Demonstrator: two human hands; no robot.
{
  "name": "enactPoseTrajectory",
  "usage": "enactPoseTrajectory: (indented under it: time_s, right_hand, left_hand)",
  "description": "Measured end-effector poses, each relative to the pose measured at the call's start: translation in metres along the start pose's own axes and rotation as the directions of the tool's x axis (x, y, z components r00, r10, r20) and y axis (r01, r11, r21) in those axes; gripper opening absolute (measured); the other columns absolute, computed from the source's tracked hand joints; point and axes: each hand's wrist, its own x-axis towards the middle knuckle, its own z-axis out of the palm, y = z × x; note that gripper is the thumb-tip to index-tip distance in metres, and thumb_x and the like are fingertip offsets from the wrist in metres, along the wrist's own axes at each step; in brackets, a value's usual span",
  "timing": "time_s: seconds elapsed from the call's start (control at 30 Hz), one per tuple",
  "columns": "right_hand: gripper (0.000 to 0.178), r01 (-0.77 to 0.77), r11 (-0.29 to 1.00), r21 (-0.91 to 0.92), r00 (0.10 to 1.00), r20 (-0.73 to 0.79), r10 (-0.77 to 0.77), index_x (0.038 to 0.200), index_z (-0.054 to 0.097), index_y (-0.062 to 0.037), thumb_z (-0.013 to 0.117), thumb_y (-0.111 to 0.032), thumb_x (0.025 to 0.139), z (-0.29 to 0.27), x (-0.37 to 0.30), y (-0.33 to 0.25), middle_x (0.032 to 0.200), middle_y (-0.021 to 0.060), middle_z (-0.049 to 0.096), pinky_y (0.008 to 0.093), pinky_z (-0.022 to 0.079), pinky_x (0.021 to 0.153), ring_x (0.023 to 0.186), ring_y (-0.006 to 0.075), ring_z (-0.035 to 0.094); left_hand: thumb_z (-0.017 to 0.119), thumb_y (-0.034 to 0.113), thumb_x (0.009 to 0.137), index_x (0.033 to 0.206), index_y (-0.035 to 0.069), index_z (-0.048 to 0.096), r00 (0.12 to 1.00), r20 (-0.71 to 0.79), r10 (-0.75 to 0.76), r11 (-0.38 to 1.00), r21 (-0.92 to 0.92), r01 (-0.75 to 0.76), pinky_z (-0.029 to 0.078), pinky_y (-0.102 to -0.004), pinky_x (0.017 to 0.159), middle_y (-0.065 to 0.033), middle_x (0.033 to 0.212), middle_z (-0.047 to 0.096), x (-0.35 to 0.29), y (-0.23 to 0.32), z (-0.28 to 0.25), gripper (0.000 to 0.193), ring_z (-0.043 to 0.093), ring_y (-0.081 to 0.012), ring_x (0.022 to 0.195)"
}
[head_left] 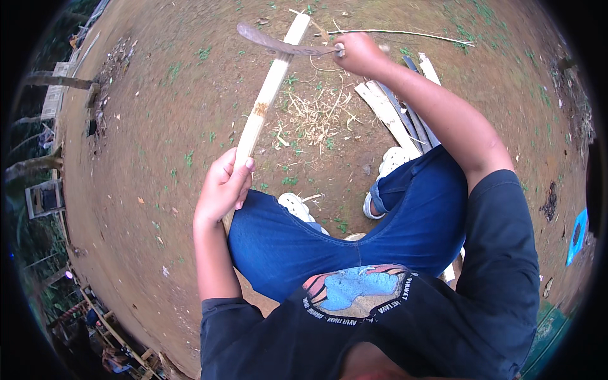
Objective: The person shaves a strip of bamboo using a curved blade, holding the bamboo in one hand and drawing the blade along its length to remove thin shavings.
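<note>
My left hand (226,183) is wrapped round the lower part of a pale split bamboo strip (265,101), which slants up and away from my left thigh. A brownish node mark shows about halfway along it. Stretched forward, my right hand (361,55) grips the handle of a machete (272,43). Its curved, dull grey blade points left and lies across the strip close to the far end. Whether the edge bites into the strip I cannot tell. A thin curl of shaving hangs by the strip's tip.
Pale shavings (316,114) litter the brown dirt between strip and feet. Several split strips (386,111) lie beside my right foot, some dark-skinned. A long thin sliver (405,33) lies farther off. A blue object (577,235) is at the far right. Wooden posts (60,80) stand left.
</note>
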Motion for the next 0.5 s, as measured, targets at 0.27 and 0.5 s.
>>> enactPoseTrajectory:
  time_s: [0.27, 0.5]
  right_hand:
    - [0.014, -0.006, 1.000, 0.029, 1.000, -0.003, 0.006, 0.083, 0.069, -0.0068, 0.060, -0.018, 0.086, -0.001, 0.010, 0.007, 0.083, 0.0123, 0.070, 0.0449, 0.056, 0.079, 0.076, 0.0281, 0.069]
    - [0.013, 0.358, 0.934, -0.022, 0.932, -0.059, -0.358, 0.083, 0.068, -0.0073, 0.062, -0.018, 0.088, 0.027, -0.009, -0.019, 0.083, 0.0117, 0.070, 0.0427, 0.057, 0.081, 0.072, 0.0249, 0.067]
  left_hand:
    - [0.051, 0.019, 0.104, 0.093, 0.005, 0.050, 0.999, 0.010, 0.037, 0.999, -0.039, -0.036, 0.030, -0.0216, 0.035, 0.0045, 0.055, 0.043, 0.003, 0.002, 0.000, 0.017, 0.034, -0.0035, 0.037]
    - [0.049, 0.019, 0.104, 0.093, 0.005, 0.050, 0.999, -0.021, 0.034, 0.997, -0.062, -0.036, 0.029, -0.0216, 0.035, 0.0040, 0.054, 0.043, -0.003, 0.003, -0.004, 0.018, 0.035, -0.0037, 0.037]
